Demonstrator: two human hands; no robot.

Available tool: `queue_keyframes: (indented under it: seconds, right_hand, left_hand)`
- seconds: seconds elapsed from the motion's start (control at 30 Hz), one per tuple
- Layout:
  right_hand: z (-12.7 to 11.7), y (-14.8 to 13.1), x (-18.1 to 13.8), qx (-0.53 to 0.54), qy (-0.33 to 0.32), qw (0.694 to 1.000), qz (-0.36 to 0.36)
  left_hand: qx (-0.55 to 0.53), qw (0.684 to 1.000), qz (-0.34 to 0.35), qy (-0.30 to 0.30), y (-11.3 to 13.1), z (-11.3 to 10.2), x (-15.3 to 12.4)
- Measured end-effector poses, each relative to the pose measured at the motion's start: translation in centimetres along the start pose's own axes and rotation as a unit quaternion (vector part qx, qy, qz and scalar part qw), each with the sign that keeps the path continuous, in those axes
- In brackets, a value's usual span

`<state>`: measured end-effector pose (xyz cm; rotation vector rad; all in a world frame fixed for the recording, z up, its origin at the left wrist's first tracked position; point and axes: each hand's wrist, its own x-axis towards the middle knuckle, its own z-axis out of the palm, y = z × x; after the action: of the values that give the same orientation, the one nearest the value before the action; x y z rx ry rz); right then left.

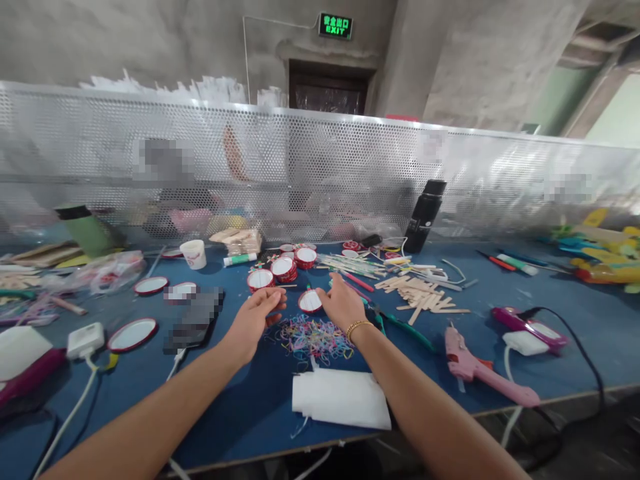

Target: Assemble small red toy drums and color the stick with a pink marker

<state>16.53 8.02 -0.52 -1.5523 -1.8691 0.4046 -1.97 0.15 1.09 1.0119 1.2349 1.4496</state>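
Observation:
My left hand [256, 315] hovers palm-in over the blue table [240, 413], fingers stretched out and apart, holding nothing I can make out. My right hand [342, 304], with a gold bracelet on the wrist, lies palm down with loose fingers. Its thumb side touches the right edge of a small red drum with a white top [309, 301], which sits between the two hands. Just in front of both hands lies a heap of coloured rubber bands [314, 337]. A white foam sheet [341, 399] lies nearer me.
More small red drums [283, 268] stand behind. Wooden sticks [425, 295], green pliers [403, 325] and a pink glue gun [474, 367] lie to the right. Red-rimmed lids [133, 334], a phone [194, 321] and a white cup [193, 254] are on the left. A black bottle [424, 215] stands by the perforated metal screen [320, 167].

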Motion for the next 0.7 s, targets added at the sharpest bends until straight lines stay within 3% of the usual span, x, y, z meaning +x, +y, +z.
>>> queue_keyframes:
  seconds: [0.1,0.17,0.2,0.27,0.33,0.4,0.53,0.7]
  right_hand:
    - [-1.3,-0.3,-0.3,0.008,0.042,0.998,-0.035]
    - [-1.8,-0.7,-0.4,0.123,0.045,0.990,-0.052]
    - [-1.9,-1.0,-0.6,0.214,0.016,0.975,-0.049]
    - [-1.7,-1.8,-1.1,0.417,-0.071,0.906,-0.009]
    - [-1.1,-2.8,-1.9,0.533,-0.154,0.832,0.013]
    - [-0.4,-3.6,-2.9,0.565,-0.187,0.804,0.019]
    - [-0.1,-4.5,-4.5,0.561,-0.205,0.801,-0.024]
    - [-1.1,-5.0,-5.2,0.498,-0.166,0.844,-0.114]
  left_hand:
    - [0.022,0.999,0.043,-0.002,0.2,0.2,-0.3]
    - [0.042,0.996,0.075,-0.002,0.3,0.2,-0.5]
    - [0.053,0.994,0.093,-0.001,0.3,0.3,-0.6]
    - [0.074,0.988,0.133,0.004,0.5,0.3,-0.8]
    - [0.090,0.980,0.177,0.008,0.7,0.5,-1.1]
    - [0.106,0.970,0.218,0.005,1.0,0.7,-1.6]
    - [0.135,0.969,0.208,0.006,1.5,1.2,-2.6]
    - [0.148,0.972,0.183,-0.001,1.4,1.1,-2.6]
